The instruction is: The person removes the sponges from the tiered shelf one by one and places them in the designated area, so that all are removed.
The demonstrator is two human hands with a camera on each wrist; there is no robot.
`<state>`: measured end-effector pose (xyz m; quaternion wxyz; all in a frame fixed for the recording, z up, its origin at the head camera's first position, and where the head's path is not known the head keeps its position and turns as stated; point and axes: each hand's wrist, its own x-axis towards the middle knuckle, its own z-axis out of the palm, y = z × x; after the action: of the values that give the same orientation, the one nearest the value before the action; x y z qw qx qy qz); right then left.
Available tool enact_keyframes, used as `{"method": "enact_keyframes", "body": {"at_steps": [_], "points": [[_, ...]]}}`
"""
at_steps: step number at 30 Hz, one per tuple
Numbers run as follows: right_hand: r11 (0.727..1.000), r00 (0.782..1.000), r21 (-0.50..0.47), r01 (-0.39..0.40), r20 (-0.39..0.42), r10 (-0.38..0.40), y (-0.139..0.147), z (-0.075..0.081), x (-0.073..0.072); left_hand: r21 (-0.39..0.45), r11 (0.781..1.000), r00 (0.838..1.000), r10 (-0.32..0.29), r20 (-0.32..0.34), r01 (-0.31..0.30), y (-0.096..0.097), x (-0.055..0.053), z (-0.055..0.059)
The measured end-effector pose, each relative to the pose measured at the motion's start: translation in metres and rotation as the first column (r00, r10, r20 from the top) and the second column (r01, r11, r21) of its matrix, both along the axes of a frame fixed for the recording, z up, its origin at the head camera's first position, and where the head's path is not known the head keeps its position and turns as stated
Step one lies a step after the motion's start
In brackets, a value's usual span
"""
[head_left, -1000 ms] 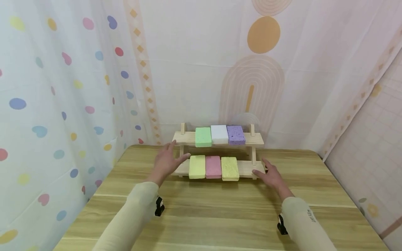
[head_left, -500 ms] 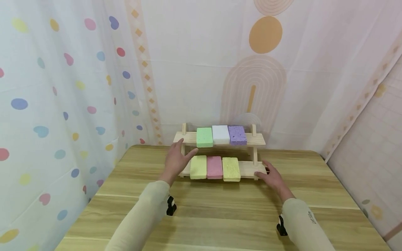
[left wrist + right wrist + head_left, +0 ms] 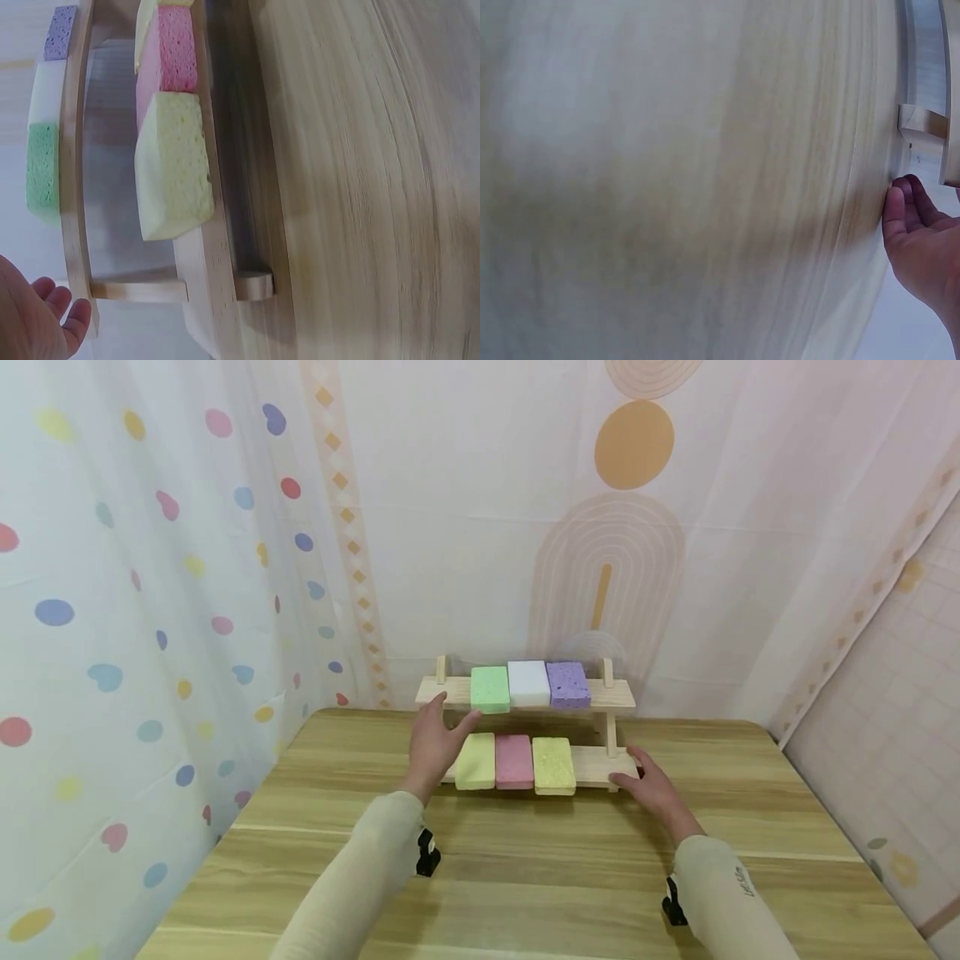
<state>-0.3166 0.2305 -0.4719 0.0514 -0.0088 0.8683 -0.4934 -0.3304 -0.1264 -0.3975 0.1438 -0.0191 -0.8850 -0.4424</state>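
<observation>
In the head view we saw a two-tier wooden rack [image 3: 611,732] near the back edge of the desk [image 3: 525,902], about midway between its side edges. It was pale, plain-grained wood, its lower shelf [image 3: 592,766] set forward and its upper shelf [image 3: 611,693] raised behind. We made out six blocks lying flat: green [image 3: 490,691], white [image 3: 528,683] and pitted purple [image 3: 568,685] side by side above; pale yellow [image 3: 477,762], pink [image 3: 514,762] and a rougher yellow [image 3: 553,767] below.

The rack's long axis ran left to right, along the desk's back edge, with its open front towards the near edge. The blocks lay crosswise to it, their longer sides running front to back.

At the rack's left end we saw the left hand [image 3: 437,742], its grip loose and holding nothing. The right hand [image 3: 654,783] was at the lower shelf's right end, its grip slack, fingers loosely bent. We could not tell whether either hand touched the wood.
</observation>
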Motion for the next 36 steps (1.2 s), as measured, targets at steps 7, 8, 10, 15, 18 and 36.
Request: {"method": "enact_keyframes", "body": {"at_steps": [7, 8, 10, 15, 18, 36], "points": [[1.0, 1.0, 0.001, 0.004, 0.003, -0.004, -0.001, 0.002, 0.002, 0.033, 0.998, 0.999, 0.049, 0.013, -0.049, 0.011, -0.003, 0.001], [1.0, 1.0, -0.001, 0.004, 0.005, -0.004, -0.001, 0.002, 0.002, 0.04, 0.998, 0.999, 0.053, 0.007, -0.053, 0.013, -0.003, 0.0], [1.0, 1.0, -0.004, 0.006, 0.008, -0.006, -0.001, 0.001, 0.002, 0.058, 0.996, 0.998, 0.063, -0.006, -0.062, 0.017, -0.005, 0.0], [1.0, 1.0, -0.009, 0.015, 0.006, -0.015, 0.0, 0.0, 0.001, 0.102, 0.991, 0.996, 0.09, -0.016, -0.088, 0.029, -0.008, -0.002], [1.0, 1.0, -0.009, 0.022, -0.002, -0.022, -0.002, -0.001, 0.0, 0.134, 0.985, 0.993, 0.115, -0.011, -0.112, 0.037, -0.009, -0.003], [1.0, 1.0, -0.013, 0.008, 0.017, -0.008, -0.001, -0.005, -0.003, 0.255, 0.925, 0.959, 0.278, 0.052, -0.282, 0.073, -0.02, -0.005]]}}
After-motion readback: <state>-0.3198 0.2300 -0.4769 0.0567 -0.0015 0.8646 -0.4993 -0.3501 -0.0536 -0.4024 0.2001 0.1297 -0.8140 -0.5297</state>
